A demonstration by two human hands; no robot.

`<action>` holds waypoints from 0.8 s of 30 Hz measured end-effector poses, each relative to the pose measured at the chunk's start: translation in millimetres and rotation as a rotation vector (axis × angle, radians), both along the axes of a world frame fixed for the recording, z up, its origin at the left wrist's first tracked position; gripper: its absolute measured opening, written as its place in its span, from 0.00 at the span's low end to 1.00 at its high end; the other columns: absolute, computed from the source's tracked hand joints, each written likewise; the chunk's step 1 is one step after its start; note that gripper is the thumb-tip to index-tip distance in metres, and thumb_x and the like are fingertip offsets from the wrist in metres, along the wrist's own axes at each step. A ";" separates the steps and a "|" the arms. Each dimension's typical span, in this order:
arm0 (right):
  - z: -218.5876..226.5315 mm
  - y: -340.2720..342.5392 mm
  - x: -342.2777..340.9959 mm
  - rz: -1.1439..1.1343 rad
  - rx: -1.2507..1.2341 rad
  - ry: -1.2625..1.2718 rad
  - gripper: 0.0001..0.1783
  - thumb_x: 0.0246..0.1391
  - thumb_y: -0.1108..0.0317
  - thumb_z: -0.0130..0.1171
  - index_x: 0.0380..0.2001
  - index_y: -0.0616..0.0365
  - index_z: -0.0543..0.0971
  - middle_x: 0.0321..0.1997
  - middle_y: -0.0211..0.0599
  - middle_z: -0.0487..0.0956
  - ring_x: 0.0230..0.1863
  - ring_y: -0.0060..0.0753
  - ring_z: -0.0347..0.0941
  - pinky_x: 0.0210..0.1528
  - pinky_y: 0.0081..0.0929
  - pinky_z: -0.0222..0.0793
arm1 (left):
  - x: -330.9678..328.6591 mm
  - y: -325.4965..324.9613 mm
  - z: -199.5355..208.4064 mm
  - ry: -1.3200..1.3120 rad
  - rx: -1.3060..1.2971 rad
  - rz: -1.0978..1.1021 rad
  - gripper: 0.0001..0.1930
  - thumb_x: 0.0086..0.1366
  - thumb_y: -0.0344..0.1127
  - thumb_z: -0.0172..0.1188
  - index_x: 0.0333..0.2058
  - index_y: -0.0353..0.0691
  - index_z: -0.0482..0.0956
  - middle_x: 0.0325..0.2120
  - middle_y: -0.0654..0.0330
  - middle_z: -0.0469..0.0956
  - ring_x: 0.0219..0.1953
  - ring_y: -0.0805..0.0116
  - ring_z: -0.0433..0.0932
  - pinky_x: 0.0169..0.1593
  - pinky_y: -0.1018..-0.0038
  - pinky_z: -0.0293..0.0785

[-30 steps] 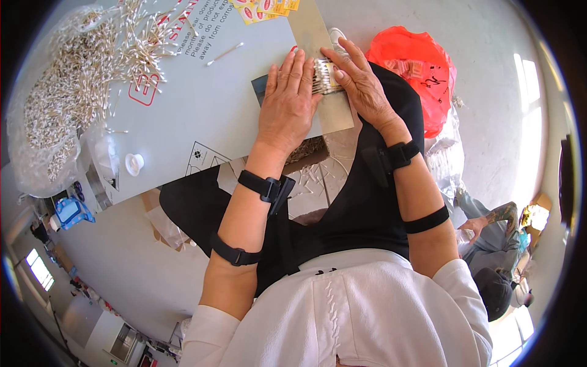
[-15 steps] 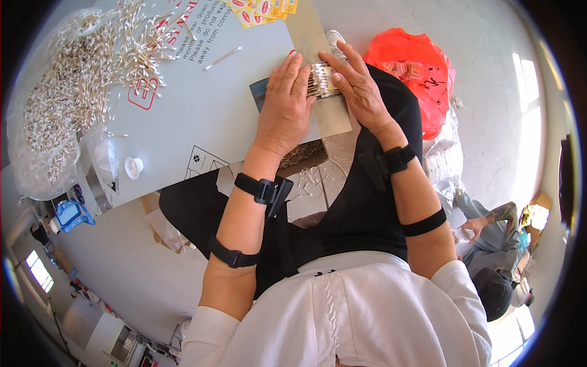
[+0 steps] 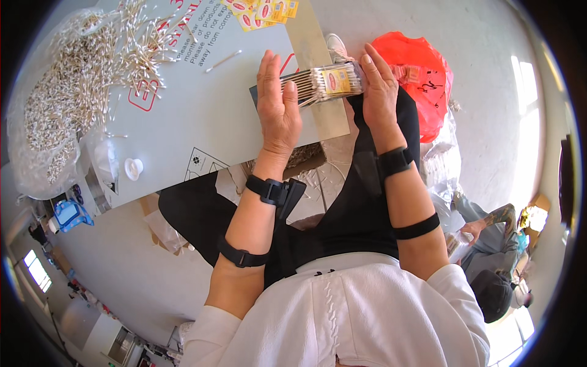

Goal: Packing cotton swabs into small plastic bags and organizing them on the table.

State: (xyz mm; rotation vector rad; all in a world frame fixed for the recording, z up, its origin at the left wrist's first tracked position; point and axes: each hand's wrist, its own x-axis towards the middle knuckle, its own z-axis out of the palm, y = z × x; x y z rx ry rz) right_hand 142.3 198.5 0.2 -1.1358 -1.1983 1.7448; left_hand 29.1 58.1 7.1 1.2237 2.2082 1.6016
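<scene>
Between my two hands, a bundle of cotton swabs [image 3: 302, 85] lies partly inside a small clear bag with a yellow label [image 3: 336, 81]. The swabs' uncovered ends stick out toward my left hand [image 3: 278, 107], which stands on edge beside them, fingers straight, thumb raised. My right hand [image 3: 380, 92] is upright at the bag's other end, fingers stretched and palm against or very near the plastic. Neither hand wraps round the bundle. Its underside is hidden, over the metallic strip [image 3: 333, 122] at the table's right edge.
A big heap of loose swabs [image 3: 67, 104] in a clear bag covers the table's left. One single swab [image 3: 223, 60], a white cap [image 3: 133, 168] and yellow labels [image 3: 260, 12] lie on the table [image 3: 183, 131]. A red bag [image 3: 422, 79] sits at right; another person's hand [image 3: 474, 231] is lower right.
My hands have parted from over the swabs to either side of the bundle. The labelled bag, mostly covered before, now shows. My left hand has turned on edge.
</scene>
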 end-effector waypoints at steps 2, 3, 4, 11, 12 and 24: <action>-11.5 7.2 0.1 0.093 -0.124 0.235 0.23 0.64 0.65 0.60 0.58 0.64 0.75 0.52 0.39 0.81 0.55 0.28 0.74 0.58 0.25 0.70 | 2.2 5.5 -2.2 -0.119 0.115 0.077 0.22 0.75 0.37 0.45 0.63 0.32 0.64 0.66 0.46 0.62 0.68 0.50 0.61 0.69 0.62 0.57; -17.5 7.7 1.2 0.165 -0.093 0.197 0.20 0.63 0.66 0.61 0.55 0.64 0.78 0.55 0.40 0.80 0.56 0.28 0.74 0.59 0.25 0.70 | 2.9 8.7 -3.4 -0.119 0.117 0.075 0.22 0.75 0.37 0.45 0.63 0.32 0.64 0.66 0.46 0.62 0.68 0.50 0.61 0.69 0.62 0.57; -18.3 6.0 0.1 0.166 -0.095 0.197 0.20 0.63 0.66 0.61 0.55 0.64 0.78 0.55 0.40 0.80 0.56 0.28 0.74 0.59 0.25 0.70 | 2.7 11.0 -3.9 -0.170 0.145 0.085 0.22 0.75 0.37 0.45 0.62 0.32 0.66 0.65 0.48 0.64 0.67 0.55 0.63 0.69 0.63 0.59; -13.3 -0.7 -3.5 0.186 -0.018 0.167 0.12 0.58 0.70 0.64 0.45 0.61 0.85 0.57 0.36 0.79 0.56 0.25 0.71 0.61 0.22 0.65 | 1.4 12.6 -5.0 -0.164 0.147 0.086 0.20 0.75 0.35 0.45 0.61 0.32 0.67 0.64 0.48 0.65 0.66 0.51 0.64 0.68 0.62 0.60; -12.0 -0.9 -4.6 0.190 -0.022 0.164 0.12 0.58 0.71 0.64 0.45 0.61 0.85 0.57 0.35 0.79 0.56 0.25 0.71 0.61 0.23 0.65 | 1.4 12.3 -5.0 -0.163 0.145 0.086 0.20 0.75 0.35 0.45 0.61 0.32 0.67 0.64 0.48 0.65 0.66 0.51 0.64 0.68 0.62 0.60; -9.0 0.0 -3.0 0.224 0.051 0.132 0.14 0.57 0.76 0.63 0.47 0.63 0.83 0.59 0.36 0.77 0.57 0.28 0.72 0.61 0.25 0.67 | 3.6 32.7 -2.5 0.210 -0.117 0.109 0.22 0.70 0.27 0.50 0.62 0.32 0.62 0.66 0.40 0.59 0.66 0.42 0.62 0.62 0.58 0.68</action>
